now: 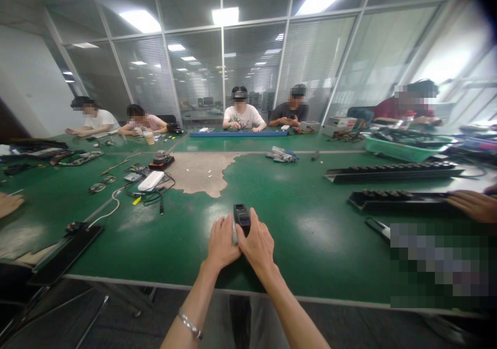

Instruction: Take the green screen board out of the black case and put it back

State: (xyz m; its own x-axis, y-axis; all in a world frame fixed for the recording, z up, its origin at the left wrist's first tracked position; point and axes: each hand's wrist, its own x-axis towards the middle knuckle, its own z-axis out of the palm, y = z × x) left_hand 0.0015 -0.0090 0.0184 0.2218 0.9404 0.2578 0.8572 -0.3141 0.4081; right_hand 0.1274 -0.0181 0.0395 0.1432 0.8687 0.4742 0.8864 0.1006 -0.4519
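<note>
Both the left hand and the right hand clasp a black device between them at the near side of a green table. On the table's left half lies a white box; a person in white sits at the table's far side.

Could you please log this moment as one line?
left hand: against black device, left side | right hand: around black device, right side | green table: beneath | device-table contact: unclear
</note>
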